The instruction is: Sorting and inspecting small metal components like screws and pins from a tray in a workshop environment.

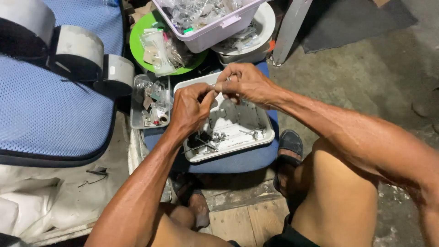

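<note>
My left hand (191, 110) and my right hand (244, 83) meet fingertip to fingertip above a white plastic tray (267, 137). Both pinch one small metal part (218, 88) between them; it is mostly hidden by the fingers. The tray rests on a blue stool (238, 161) and holds several small metal pieces and black clips (205, 139) at its near left corner.
A small grey tray (136, 120) of bagged bits lies left of the white one. Behind are a green plate (137, 48) with plastic bags, a lilac bin (215, 32) of parts and a white bowl (267, 20). A blue mesh chair (45, 105) stands at left. My knees and sandalled feet are below.
</note>
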